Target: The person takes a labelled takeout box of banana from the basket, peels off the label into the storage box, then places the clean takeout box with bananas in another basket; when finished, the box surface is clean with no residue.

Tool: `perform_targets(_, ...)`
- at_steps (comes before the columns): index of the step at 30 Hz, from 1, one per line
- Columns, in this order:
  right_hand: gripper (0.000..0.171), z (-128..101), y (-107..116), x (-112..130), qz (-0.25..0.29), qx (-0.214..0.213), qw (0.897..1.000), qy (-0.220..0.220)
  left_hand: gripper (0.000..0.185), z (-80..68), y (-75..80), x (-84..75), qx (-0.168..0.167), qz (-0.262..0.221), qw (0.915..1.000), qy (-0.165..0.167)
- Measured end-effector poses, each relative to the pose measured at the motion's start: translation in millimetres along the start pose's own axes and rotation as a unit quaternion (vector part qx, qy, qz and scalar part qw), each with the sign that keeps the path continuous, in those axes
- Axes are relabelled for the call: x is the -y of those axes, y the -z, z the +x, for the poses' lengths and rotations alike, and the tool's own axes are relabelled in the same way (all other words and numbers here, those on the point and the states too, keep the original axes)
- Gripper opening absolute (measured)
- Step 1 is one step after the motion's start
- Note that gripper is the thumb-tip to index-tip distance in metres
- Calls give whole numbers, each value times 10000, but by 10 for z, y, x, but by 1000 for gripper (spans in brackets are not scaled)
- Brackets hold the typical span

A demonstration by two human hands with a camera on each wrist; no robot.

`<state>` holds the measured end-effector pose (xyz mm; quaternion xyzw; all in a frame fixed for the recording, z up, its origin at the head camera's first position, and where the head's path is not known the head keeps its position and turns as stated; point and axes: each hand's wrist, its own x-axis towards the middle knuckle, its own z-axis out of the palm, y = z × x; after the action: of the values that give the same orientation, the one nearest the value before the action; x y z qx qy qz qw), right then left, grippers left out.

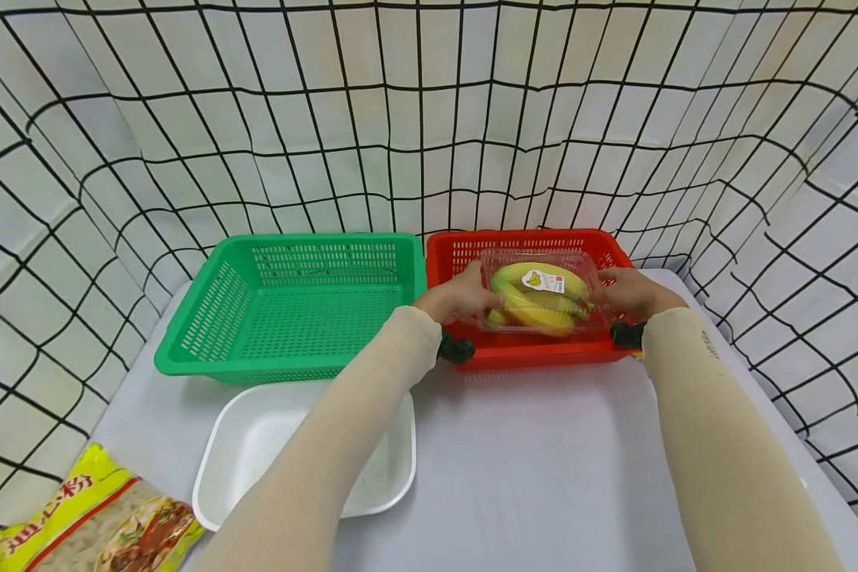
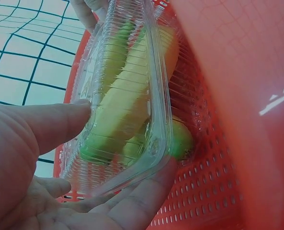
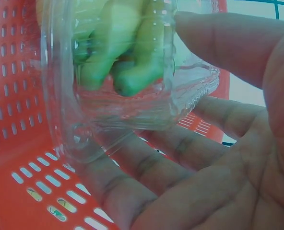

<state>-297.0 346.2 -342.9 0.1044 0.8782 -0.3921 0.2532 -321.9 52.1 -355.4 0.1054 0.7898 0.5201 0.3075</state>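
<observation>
From the head view, you are holding the clear clamshell of bananas [image 1: 539, 292] over the red basket [image 1: 525, 353], your left hand [image 1: 456, 298] and right hand [image 1: 625, 291] at its two ends. It is probably light, thin, slippery and easily crushed.

At the left wrist, your thumb [image 2: 55, 122] is pressing the lid, fingers cradling underneath.

At the right wrist, your grip is mirroring that, clamped on the rim.

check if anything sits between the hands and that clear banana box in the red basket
Nothing visible does. The left hand and right hand each grip an end of the clear banana box, thumbs on top and fingers underneath, over the red basket.
</observation>
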Motion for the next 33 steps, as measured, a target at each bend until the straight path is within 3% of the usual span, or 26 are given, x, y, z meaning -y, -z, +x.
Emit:
perform_targets(16,85,-6,-3,-7,-125,-41,9998,138,74,10,-14,19,-143,-31,9997,-170)
perform_targets(28,84,-77,-2,17,208,-127,9992,320,87,-7,-25,13,-380,253,9987,-230)
perform_targets(33,83,-73,9,16,305,-122,9988,351,86,-12,-23,2,-364,156,9987,-315)
